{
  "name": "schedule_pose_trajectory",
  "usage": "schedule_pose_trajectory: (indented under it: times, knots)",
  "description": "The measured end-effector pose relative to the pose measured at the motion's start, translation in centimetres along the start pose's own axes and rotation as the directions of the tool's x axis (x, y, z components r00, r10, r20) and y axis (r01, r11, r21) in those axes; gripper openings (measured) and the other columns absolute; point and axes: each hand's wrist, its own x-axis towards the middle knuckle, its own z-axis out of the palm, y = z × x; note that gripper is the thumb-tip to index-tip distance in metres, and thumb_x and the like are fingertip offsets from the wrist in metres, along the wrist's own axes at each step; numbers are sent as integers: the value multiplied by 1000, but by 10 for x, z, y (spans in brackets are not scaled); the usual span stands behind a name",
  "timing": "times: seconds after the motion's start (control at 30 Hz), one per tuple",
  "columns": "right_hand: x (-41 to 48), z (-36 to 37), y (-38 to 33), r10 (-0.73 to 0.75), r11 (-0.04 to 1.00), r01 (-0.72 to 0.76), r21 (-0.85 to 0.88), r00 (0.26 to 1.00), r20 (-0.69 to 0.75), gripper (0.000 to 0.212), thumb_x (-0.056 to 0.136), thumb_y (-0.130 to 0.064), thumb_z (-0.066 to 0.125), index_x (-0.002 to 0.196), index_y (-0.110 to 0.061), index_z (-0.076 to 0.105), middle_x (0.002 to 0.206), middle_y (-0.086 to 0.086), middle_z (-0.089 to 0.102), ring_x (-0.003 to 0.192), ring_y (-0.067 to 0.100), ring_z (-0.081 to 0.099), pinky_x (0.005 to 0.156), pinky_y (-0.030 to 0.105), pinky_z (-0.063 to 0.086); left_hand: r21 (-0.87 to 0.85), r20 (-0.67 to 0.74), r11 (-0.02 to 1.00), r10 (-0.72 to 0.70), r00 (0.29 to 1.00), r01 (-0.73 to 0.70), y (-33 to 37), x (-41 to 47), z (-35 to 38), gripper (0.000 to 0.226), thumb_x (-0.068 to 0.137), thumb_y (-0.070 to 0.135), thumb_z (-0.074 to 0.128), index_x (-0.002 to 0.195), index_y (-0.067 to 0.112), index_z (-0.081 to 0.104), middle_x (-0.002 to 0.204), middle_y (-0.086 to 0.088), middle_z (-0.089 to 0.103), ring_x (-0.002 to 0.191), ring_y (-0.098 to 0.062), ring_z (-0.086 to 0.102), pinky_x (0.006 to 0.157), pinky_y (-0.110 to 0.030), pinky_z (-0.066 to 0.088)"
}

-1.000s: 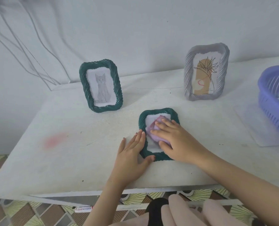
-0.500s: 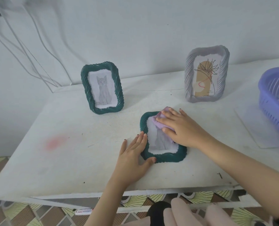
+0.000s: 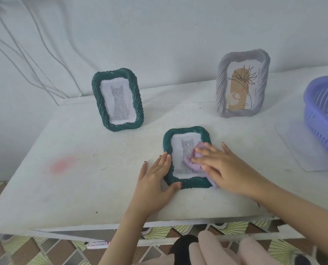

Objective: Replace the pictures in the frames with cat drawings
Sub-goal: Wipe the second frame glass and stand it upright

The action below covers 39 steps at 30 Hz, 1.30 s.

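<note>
In the lower centre of the picture the person is wiping the front of the flat green frame [image 3: 187,130], which is lying face up on the white table [image 3: 82,188] with a cat drawing [image 3: 187,145] already in it. The right hand [image 3: 222,165], fingers straight and spread, is pressing a lilac cloth [image 3: 193,163] onto the pane's lower right. The left hand [image 3: 155,178], also flat, is bracing the frame's left edge, thumb at the bottom corner. Light, even strokes across the whole pane seem best, with that brace stopping any sliding. At upper left a standing green frame [image 3: 125,126] is showing a cat. At upper right the grey frame [image 3: 221,87] is showing a plant print, likely awaiting its swap. The purple basket [image 3: 316,119] at the right edge is sitting well apart, so little is obstructing.
</note>
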Motion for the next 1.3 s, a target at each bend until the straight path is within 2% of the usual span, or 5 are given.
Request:
schedule_pose_trajectory:
  times: [0.27, 0.67, 0.9, 1.03, 1.3]
  knots:
    - [66, -4, -5, 90, 995, -93, -35, 994, -64, 40, 100, -21, 29, 138, -21, 41, 153, 0, 26, 144, 17, 4, 115, 44, 0, -14, 0, 1000, 3, 1000, -3, 2, 0, -1, 80, 77, 67, 35, 145, 32, 9, 144, 26, -2, 135, 12, -3, 112, -23, -13]
    - [-21, 9, -13, -12, 982, 17, 187, 1000, -23, 38, 98, -32, 29, 130, -34, 49, 146, -22, 25, 137, -11, -3, 117, 37, 7, -42, -12, 999, -7, 1000, 6, 1, 0, 0, 85, 72, 70, 33, 145, 32, 13, 144, 27, 0, 133, 15, -2, 108, -18, -15]
    - [-18, 2, -19, 237, 928, -196, 317, 967, -97, 30, 95, -38, 39, 119, -47, 55, 152, -2, 22, 139, 18, 21, 113, 33, 21, -136, -3, 990, -21, 1000, 21, 1, 0, -1, 77, 81, 53, 56, 145, 32, 18, 146, 24, 6, 134, 13, 4, 111, -21, -12]
    - [-9, -4, -22, 343, 879, -245, 409, 921, -185, 29, 86, -14, 58, 106, -33, 67, 112, -5, 48, 94, -1, 48, 79, -2, 33, -169, 34, 985, -31, 999, 36, 0, 2, -6, 75, 84, 44, 59, 145, 33, 16, 150, 22, 8, 138, 9, 7, 114, -24, -10]
    - [6, -27, -34, 536, 343, -114, 932, 839, -95, 29, 84, 2, 57, 85, -23, 73, 97, -6, 71, 105, 10, 60, 91, 18, 45, -606, -211, 785, -7, 977, -126, 42, -4, -18, 46, 90, 39, 47, 132, 47, 30, 137, 32, 38, 128, 6, 36, 101, -11, 31]
